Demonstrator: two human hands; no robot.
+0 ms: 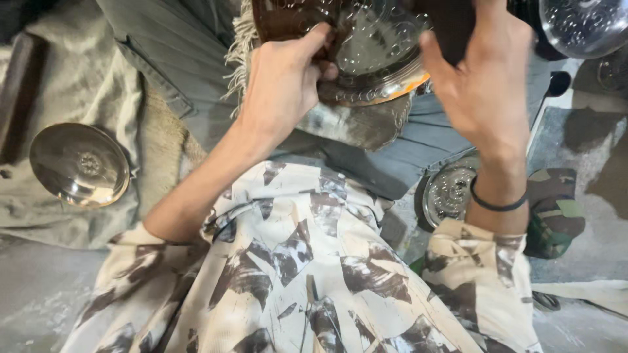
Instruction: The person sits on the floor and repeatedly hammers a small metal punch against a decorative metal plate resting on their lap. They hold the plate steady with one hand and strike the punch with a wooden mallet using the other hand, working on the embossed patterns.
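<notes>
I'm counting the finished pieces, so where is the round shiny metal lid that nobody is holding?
In the head view the metal lid lies far left on the grey cloth, away from the left hand.

Your hands crowd the embossed metal plate (376, 55) far ahead. A metal bowl (80, 163) blocks the left, another plate (448, 193) sits right. Open cloth (78, 78) lies far left.

embossed round metal plate (376, 55), shiny, tilted, over the lap

A shiny round metal lid (80, 164) lay on a grey cloth (72, 91). Another metal plate (449, 191) sat near a camouflage cloth (555, 212).
</notes>
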